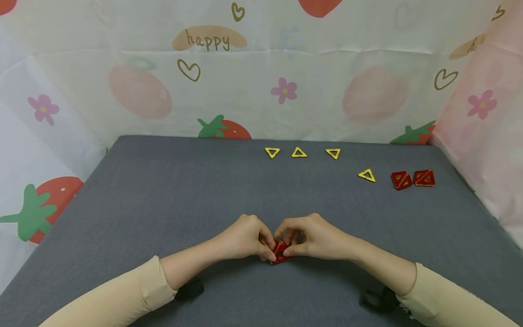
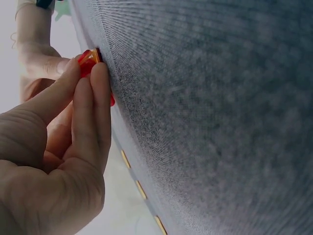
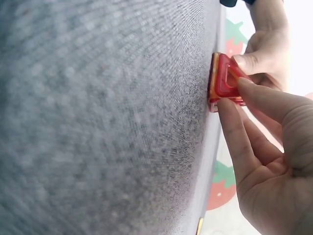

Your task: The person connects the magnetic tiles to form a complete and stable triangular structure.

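Near the front middle of the table, both hands hold one small red block with gold edging between them. Thumb and fingers of the left hand pinch its left side; the right hand pinches its right side. In the right wrist view, the red block shows a triangular opening on its face and stands close against the grey cloth. From the left wrist, much of the red block is hidden behind the left fingers.
Two red blocks, one beside the other, lie at the back right. Several hollow yellow triangles are spread along the back of the grey table. A printed curtain hangs behind and at the sides.
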Motion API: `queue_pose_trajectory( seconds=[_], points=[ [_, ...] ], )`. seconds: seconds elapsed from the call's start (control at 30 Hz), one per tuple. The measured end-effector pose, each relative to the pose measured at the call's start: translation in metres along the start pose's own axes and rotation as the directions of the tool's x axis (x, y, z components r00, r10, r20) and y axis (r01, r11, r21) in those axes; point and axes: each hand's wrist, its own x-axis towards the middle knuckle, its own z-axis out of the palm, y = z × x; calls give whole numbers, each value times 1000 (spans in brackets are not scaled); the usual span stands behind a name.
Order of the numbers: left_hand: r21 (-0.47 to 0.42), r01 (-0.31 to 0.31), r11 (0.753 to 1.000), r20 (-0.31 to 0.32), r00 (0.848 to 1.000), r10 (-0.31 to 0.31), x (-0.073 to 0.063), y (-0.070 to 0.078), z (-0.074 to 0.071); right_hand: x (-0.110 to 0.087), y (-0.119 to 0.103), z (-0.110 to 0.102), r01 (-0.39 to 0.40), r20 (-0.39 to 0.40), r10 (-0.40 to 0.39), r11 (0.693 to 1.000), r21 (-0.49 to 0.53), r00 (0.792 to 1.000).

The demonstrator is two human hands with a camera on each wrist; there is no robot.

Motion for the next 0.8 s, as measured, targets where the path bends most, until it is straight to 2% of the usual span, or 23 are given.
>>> queue_pose_trajectory(
  seconds=[0.23, 0.47, 0.8],
  points=[
    [-11, 7, 1000, -4, 1000, -7, 0, 0, 0, 0, 2, 0, -9, -6, 9, 1000, 9, 1000],
    [7, -13, 1000, -18, 1000, 13, 1, -2, -1, -1, 2, -1, -2, -2, 2, 1000, 8, 1000],
    [93, -15, 996, -66, 998, 21, 0, -7, -7, -1, 0, -2, -1, -6, 1, 1000, -6, 1000]
  ],
)
